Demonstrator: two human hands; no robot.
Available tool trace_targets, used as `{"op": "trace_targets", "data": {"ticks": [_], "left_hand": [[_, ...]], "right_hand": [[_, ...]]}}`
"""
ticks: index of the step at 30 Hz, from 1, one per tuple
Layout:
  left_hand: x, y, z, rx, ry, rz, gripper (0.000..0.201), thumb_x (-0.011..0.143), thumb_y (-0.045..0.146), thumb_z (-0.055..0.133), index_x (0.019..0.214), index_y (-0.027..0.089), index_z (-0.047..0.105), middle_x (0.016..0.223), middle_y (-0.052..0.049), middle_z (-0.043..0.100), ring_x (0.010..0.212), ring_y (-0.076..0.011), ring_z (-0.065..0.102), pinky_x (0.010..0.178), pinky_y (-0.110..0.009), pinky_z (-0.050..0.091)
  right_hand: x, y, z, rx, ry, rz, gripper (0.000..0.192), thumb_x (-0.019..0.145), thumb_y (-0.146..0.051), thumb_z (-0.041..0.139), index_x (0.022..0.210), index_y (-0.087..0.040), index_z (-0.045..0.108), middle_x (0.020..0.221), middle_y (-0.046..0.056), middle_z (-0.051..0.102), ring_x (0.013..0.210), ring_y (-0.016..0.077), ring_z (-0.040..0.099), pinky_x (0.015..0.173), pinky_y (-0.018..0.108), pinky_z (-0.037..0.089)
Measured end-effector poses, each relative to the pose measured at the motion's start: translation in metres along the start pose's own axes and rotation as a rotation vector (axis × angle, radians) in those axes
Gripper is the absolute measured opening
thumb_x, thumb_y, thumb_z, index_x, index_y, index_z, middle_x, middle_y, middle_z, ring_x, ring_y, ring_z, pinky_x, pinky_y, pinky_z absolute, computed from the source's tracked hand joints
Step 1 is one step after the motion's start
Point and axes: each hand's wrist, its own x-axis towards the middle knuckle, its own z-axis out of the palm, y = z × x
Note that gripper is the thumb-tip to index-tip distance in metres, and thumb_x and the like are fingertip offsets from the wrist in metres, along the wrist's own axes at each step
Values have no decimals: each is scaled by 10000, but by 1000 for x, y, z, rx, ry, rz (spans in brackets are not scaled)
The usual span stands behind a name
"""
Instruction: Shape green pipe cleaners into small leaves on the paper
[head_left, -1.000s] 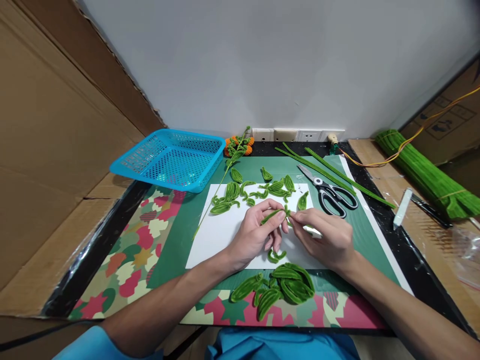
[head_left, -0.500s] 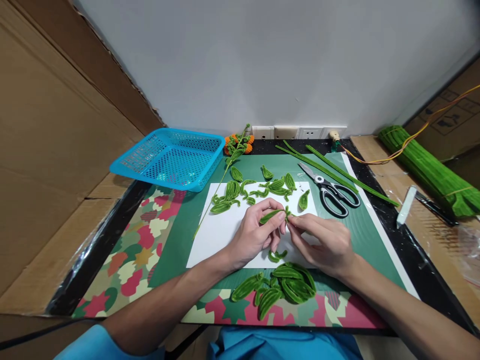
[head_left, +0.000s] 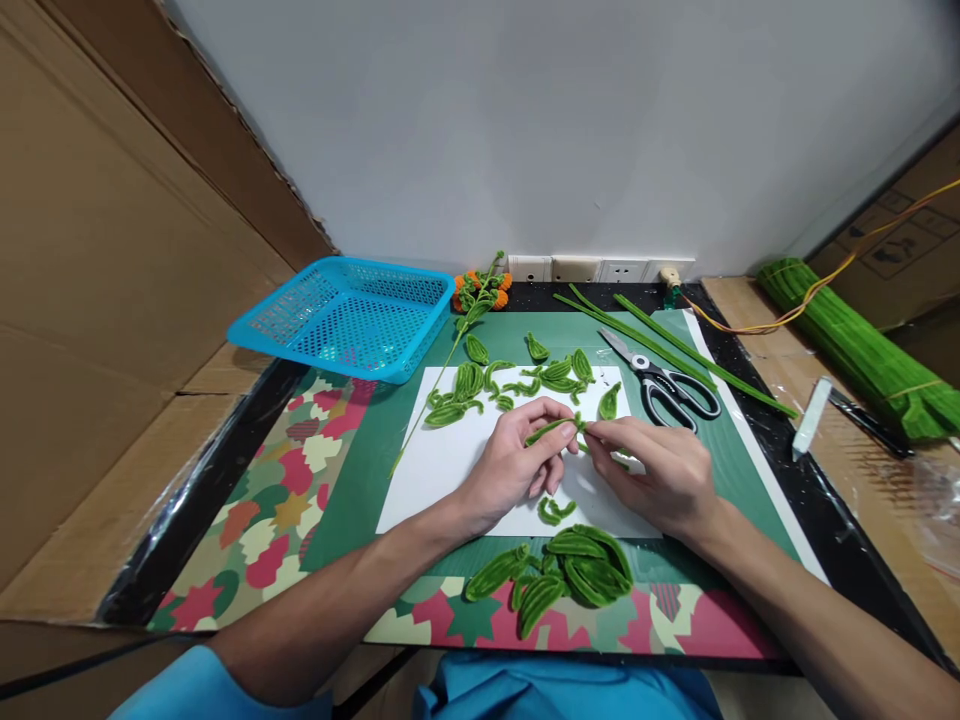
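Head view | left hand (head_left: 514,468), right hand (head_left: 660,480) | fingers pinching green leaf (head_left: 550,429)

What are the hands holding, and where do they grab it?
A green pipe-cleaner leaf. The left hand pinches its leaf end; the right hand pinches the other end, at the stem.

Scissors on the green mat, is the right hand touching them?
Apart. The head view shows the scissors lying beyond the right hand, with bare green mat between them.
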Motion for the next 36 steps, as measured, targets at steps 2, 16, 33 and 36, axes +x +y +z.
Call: {"op": "trace_targets", "data": {"ticks": [2,16,33,36], "left_hand": [[0,1,0,-1,3,-14,306,943,433,737,1054,182,600,827,28,647,410,-33,538,334,-139,328],[-1,2,2,48,14,-25,284,959,429,720,1011,185,585,551,88,532,352,-45,394,345,-151,286],[-1,6,-4,40,-87,-89,293,942,419,738,1051,151,688,755,39,556,472,-26,415,411,-169,269],[-2,5,-6,82,-111,-64,296,960,435,713,1059,157,690,793,25,566,478,-31,430,419,-183,288]], "right_hand": [[1,0,-1,-11,4,-9,105,969,-86,672,1035,-165,693,757,27,766,581,136,707,554,252,489],[2,-2,1,-22,29,-48,88,937,-53,716,937,-139,693,719,46,757,554,142,694,562,254,491],[1,21,-25,-124,-163,-289,372,1038,-68,554,1387,-137,660,1180,164,781,970,223,789,760,313,626],[2,21,-23,-120,-148,-309,379,1031,-62,568,1393,-127,656,1163,163,788,979,226,791,777,319,641]]}}
